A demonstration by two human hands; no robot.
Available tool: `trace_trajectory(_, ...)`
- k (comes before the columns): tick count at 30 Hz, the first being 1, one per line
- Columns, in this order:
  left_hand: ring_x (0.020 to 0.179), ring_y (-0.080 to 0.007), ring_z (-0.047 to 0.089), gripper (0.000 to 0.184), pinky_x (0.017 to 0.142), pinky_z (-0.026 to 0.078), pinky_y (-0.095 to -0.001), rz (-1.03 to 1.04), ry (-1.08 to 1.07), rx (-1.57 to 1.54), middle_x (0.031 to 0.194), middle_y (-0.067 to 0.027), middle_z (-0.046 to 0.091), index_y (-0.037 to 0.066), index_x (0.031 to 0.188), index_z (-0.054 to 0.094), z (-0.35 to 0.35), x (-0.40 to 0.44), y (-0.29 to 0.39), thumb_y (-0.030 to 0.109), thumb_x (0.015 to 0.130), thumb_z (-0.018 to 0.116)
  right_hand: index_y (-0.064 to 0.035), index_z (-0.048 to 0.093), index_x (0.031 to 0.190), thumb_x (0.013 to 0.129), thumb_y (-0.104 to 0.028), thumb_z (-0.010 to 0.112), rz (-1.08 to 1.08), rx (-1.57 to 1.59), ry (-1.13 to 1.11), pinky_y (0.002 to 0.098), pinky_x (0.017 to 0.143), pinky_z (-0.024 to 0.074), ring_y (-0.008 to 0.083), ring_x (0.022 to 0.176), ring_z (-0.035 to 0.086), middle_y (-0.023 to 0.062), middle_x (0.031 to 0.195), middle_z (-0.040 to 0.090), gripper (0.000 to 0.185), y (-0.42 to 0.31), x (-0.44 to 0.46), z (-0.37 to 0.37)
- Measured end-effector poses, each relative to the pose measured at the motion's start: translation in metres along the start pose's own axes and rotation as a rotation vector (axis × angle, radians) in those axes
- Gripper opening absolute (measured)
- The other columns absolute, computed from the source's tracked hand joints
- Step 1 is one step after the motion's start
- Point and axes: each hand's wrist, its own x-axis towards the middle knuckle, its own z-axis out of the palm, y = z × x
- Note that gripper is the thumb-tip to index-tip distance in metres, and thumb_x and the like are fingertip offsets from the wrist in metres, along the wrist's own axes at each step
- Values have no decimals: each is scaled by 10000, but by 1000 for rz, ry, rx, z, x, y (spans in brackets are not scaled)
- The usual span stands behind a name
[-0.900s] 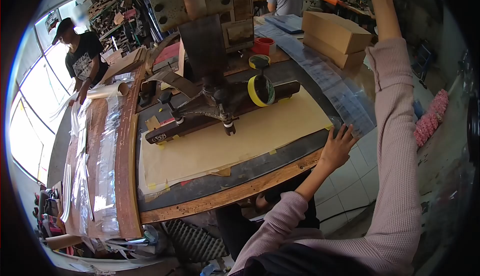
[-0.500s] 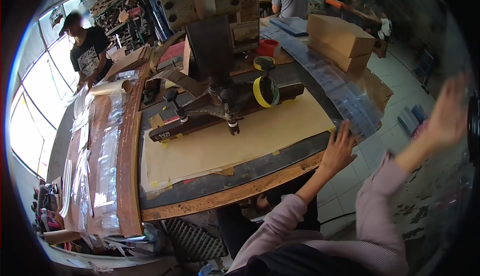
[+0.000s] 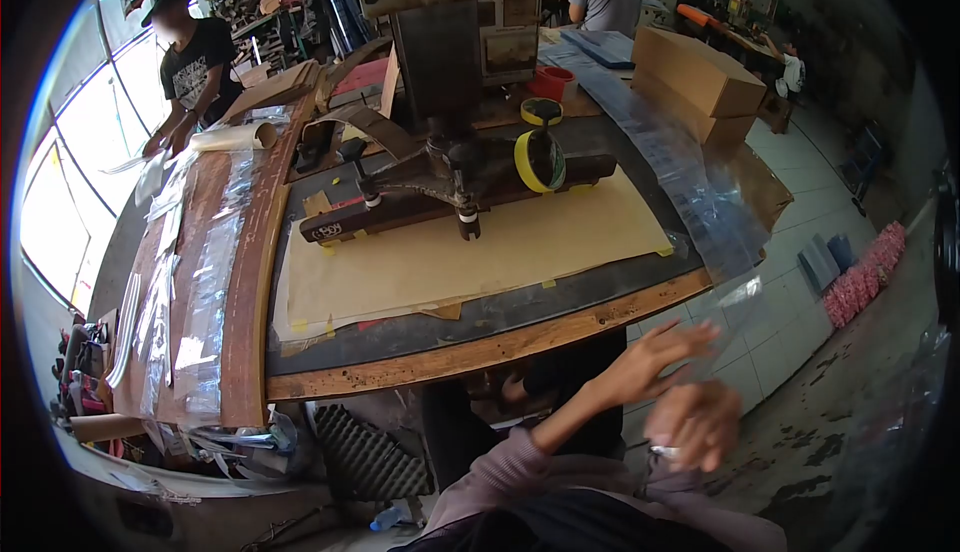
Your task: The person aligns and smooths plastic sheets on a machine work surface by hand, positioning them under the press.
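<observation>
The tan sheet (image 3: 420, 272) lies flat on the bench (image 3: 480, 348), partly under a dark bar (image 3: 400, 209), apparently placed; what remains is unclear. At near right, the left hand (image 3: 652, 362) and right hand (image 3: 695, 422) are close beside clear film (image 3: 743, 295); whether their fingers grasp it I cannot tell

A workshop: a heavy bolted machine (image 3: 440, 57) over a scuffed worktop (image 3: 490, 343), crammed shelves (image 3: 268, 0), cartons (image 3: 695, 70), plastic strips (image 3: 212, 297).

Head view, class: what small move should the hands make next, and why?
Perhaps ease the right hand away from the left hand: both are close together off the table, and what looks like clear film shows near them, so parting might spread it.
</observation>
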Motion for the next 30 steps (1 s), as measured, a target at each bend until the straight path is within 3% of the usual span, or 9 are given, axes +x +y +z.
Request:
trace_trajectory(4, 1322, -298, 473, 441, 1132, 282, -545, -217, -21, -145, 1351, -117, 566, 77, 1307, 558, -21, -121, 21, 241, 897, 568, 7, 721, 1041, 913, -342, 664, 101, 238, -278, 399, 881, 515, 338, 1018, 629, 228, 1182, 572, 377, 30, 10, 6)
trace_trajectory(6, 1246, -325, 541, 529, 1091, 366, -481, -544, 37, -255, 1280, -145, 606, 34, 1179, 647, -40, -193, 50, 401, 801, 602, 29, 685, 1107, 905, -189, 678, 262, 285, -313, 396, 928, 498, 345, 1077, 614, 211, 1206, 571, 297, 37, 15, 14)
trace_trajectory(12, 1099, -269, 611, 383, 1004, 424, -405, -1132, 47, -423, 1163, -136, 656, 10, 1077, 677, -83, -290, 159, 213, 756, 731, -54, 684, 1134, 857, -102, 695, 414, 123, -159, 372, 949, 516, 276, 1117, 619, 122, 1219, 608, 282, 93, 18, 48)
trace_trajectory(15, 1098, -272, 605, 366, 983, 431, -394, -1046, -119, -244, 1144, -130, 660, 18, 1110, 656, -107, -270, 192, 215, 814, 742, -74, 645, 1220, 874, -151, 691, 400, 23, -112, 348, 974, 501, 238, 1182, 569, 100, 1250, 585, 357, 113, 28, 57)
trace_trajectory(17, 975, -267, 654, 307, 940, 447, -380, -656, 8, -216, 1096, -152, 665, 7, 1133, 622, -117, -253, 197, 185, 887, 668, -70, 611, 1271, 910, -151, 659, 508, 187, -41, 336, 972, 499, 211, 1220, 526, 96, 1297, 535, 373, 115, 35, 66)
trace_trajectory(22, 813, -309, 673, 194, 902, 411, -524, -156, -307, -414, 950, -185, 675, -11, 910, 610, -139, -212, 164, 152, 929, 506, -57, 564, 1302, 935, -173, 638, 617, 145, 190, 320, 914, 503, 199, 1123, 588, 87, 1274, 556, 392, 142, 16, 87)
trace_trajectory(26, 1061, -487, 596, 337, 934, 392, -584, 16, -288, -561, 1110, -373, 583, 17, 686, 579, -118, -185, 132, 211, 940, 471, -48, 585, 1250, 975, -271, 575, 938, 37, 26, 336, 913, 485, 209, 1071, 615, 109, 1190, 622, 354, 216, -83, 119)
trace_trajectory(29, 1274, -594, 317, 380, 1009, 289, -662, -125, -268, -558, 1287, -432, 439, -4, 696, 591, -110, -180, 124, 267, 934, 475, -29, 606, 1214, 994, -330, 521, 1171, -246, -505, 366, 872, 487, 237, 979, 646, 135, 1040, 681, 383, 240, -163, 138)
trace_trajectory(30, 1345, -630, 224, 396, 1034, 254, -688, -176, -259, -555, 1346, -451, 391, -11, 699, 595, -110, -179, 122, 286, 932, 477, -29, 609, 1211, 996, -337, 515, 1059, -150, -439, 369, 866, 488, 240, 966, 651, 140, 1028, 683, 387, 239, -164, 131)
